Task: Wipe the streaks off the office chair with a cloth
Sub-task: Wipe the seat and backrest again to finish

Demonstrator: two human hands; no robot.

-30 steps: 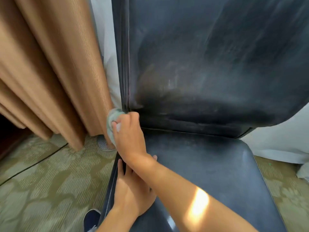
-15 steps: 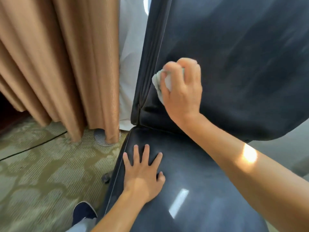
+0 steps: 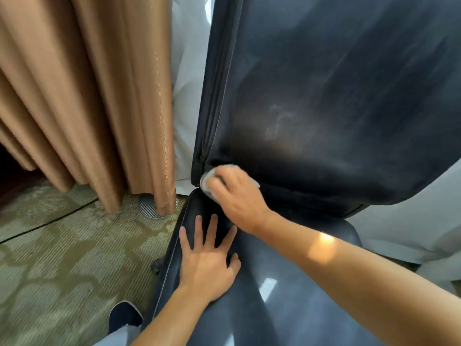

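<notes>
Since half a second ago the right hand (image 3: 239, 193) has carried the cloth (image 3: 208, 182) down from mid-backrest to the bottom left corner of the office chair (image 3: 324, 96), at the seam where backrest meets seat; that left-edge pass appears complete, yet pale streaks (image 3: 277, 121) remain on the backrest centre, so the task is judged unfinished. The right fingers are curled, clenching the bunched cloth and pressing it to the upholstery. The left hand (image 3: 208, 263) lies flat with fingers spread on the seat, holding nothing and bracing the chair.
</notes>
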